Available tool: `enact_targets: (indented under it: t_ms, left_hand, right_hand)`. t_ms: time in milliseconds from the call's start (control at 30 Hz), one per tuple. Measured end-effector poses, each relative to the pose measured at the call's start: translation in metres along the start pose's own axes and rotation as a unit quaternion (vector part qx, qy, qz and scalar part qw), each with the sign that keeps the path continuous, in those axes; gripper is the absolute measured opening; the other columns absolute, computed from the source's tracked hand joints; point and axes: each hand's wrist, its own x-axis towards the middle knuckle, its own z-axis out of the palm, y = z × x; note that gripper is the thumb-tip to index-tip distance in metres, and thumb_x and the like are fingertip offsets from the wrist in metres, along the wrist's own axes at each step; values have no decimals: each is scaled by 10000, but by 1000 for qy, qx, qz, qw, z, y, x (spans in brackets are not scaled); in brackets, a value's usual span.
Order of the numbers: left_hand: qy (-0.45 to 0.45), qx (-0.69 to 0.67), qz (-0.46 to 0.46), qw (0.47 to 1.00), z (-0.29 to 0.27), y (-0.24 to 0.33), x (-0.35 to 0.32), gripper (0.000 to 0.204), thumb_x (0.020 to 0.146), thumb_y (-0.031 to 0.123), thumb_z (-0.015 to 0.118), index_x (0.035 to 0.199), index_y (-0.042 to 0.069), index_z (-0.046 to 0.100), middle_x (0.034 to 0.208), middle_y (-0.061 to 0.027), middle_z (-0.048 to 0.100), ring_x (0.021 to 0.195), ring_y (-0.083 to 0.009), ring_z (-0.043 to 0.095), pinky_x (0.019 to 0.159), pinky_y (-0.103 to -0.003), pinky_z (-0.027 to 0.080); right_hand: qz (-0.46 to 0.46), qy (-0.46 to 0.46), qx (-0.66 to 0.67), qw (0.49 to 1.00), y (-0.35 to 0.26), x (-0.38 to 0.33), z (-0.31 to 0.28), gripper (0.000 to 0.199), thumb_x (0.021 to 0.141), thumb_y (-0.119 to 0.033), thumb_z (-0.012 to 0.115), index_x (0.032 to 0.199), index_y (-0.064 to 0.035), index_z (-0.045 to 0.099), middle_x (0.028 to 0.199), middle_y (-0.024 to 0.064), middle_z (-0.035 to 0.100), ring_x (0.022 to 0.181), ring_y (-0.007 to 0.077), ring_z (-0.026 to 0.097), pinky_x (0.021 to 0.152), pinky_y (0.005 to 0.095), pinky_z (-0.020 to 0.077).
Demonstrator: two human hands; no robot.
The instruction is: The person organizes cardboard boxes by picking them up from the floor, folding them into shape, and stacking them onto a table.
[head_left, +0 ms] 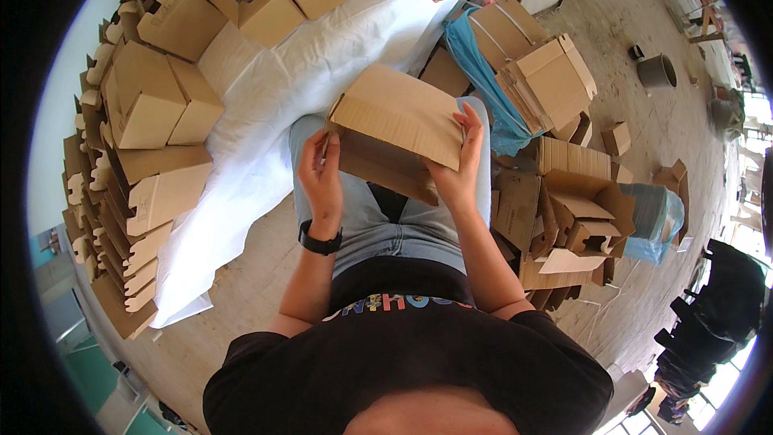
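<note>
A brown cardboard box (400, 113), partly folded, rests over my lap with its hollow side toward me. At its left end my left hand (321, 173) grips the edge, fingers bent against the cardboard; a dark watch is on that wrist. My right hand (460, 163) holds the right end, thumb at the near inner side and fingers over the outer panel. The box's far side is hidden.
Folded cardboard boxes (153, 113) stand stacked along the left and far left on a white sheet (262, 113). To the right are flat cardboard bundles (551, 80), a blue plastic sheet (483, 80), an open carton (588, 209) and a wrapped bundle (651, 221). A dark bucket (657, 72) stands on the floor.
</note>
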Motion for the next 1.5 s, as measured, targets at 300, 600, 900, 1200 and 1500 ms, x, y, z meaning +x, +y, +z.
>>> enact_targets:
  t_ms: [300, 600, 900, 1200, 1500]
  left_hand:
    - [63, -135, -68, 986, -5, -5, 10, 326, 947, 152, 539, 1222, -20, 512, 1097, -65, 611, 1022, -132, 569, 868, -250, 438]
    - [52, -322, -106, 939, -18, -14, 14, 199, 949, 109, 507, 1136, 47, 539, 1019, -13, 613, 907, -93, 590, 730, -219, 479]
    - [40, -420, -184, 888, -19, -5, 9, 202, 946, 106, 494, 1138, 55, 529, 986, -24, 616, 894, -123, 599, 731, -257, 508]
    - [-57, -416, -161, 893, -21, -19, -5, 199, 941, 123, 461, 1103, 62, 558, 990, -30, 621, 856, -121, 597, 693, -249, 489]
    - [-68, -487, -253, 833, -15, -5, -4, 256, 930, 220, 416, 1090, 84, 563, 1024, -7, 611, 899, -142, 551, 787, -331, 451]
  right_hand:
    - [17, -143, 215, 966, -12, -3, -13, 891, 608, 69, 580, 1419, -86, 244, 1460, 126, 209, 1383, 262, 201, 1094, 450, 249]
    - [-130, -143, 105, 975, -32, -7, -16, 859, 648, -150, 800, 1373, -73, 347, 1467, 176, 223, 1380, 310, 194, 1092, 441, 232]
    - [226, -47, 433, 871, -8, -10, -16, 780, 802, -356, 709, 1382, -44, 291, 1382, 110, 388, 1284, 253, 370, 1048, 384, 308]
    - [321, -84, 502, 798, 16, -19, -26, 601, 843, -300, 649, 1326, -49, 394, 1287, 76, 503, 1183, 209, 481, 1006, 385, 368]
    - [269, -34, 481, 834, 34, -16, -33, 393, 855, -147, 652, 1209, -43, 517, 1164, 51, 596, 1079, 170, 555, 959, 343, 419]
